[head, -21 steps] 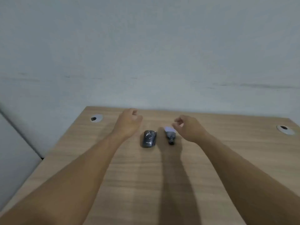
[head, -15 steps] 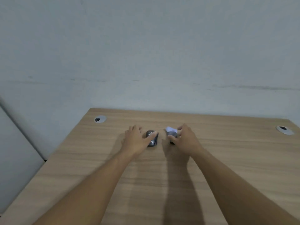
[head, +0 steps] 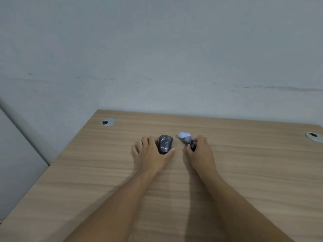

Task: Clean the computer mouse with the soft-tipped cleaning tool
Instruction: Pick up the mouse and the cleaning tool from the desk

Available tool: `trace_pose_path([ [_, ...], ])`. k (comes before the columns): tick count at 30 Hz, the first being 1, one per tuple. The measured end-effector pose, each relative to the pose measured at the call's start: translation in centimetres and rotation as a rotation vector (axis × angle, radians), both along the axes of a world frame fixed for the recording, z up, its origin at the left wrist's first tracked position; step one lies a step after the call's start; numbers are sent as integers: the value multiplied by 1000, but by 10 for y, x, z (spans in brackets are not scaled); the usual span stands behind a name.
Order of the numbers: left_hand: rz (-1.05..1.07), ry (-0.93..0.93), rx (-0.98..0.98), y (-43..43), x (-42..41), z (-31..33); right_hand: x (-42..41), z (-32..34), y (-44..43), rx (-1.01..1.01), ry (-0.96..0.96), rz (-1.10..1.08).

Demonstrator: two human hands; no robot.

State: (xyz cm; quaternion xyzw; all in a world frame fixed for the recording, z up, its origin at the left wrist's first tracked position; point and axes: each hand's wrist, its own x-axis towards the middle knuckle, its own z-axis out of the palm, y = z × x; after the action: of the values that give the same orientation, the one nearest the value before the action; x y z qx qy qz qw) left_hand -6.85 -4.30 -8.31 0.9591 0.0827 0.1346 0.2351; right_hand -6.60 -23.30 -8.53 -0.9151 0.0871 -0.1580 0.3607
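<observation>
Left hand [head: 150,152] cups mouse [head: 165,144] on bench [head: 244,172], thumb + fingers either side, to steady it. Right hand [head: 201,151] pinches cleaning tool [head: 186,138] handle, soft tip fwd, ready for wiping.

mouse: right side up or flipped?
Right side up. The mouse sits on the desk with its domed top and printed lettering facing the camera; the left hand holds its sides.

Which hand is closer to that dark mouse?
Left. The left hand wraps the mouse, thumb and fingers touching its sides. The right hand sits apart to its right, gripping the cleaning tool.
</observation>
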Motion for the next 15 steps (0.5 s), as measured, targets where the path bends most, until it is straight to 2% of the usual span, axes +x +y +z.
trace_pose_path([
  [7, -11, -44, -9, 4, 4, 1, 1, -4, -2, 26, -35, -12],
  [15, -62, -81, -31, 14, 16, -7, -4, 2, -7, 240, -83, 22],
])
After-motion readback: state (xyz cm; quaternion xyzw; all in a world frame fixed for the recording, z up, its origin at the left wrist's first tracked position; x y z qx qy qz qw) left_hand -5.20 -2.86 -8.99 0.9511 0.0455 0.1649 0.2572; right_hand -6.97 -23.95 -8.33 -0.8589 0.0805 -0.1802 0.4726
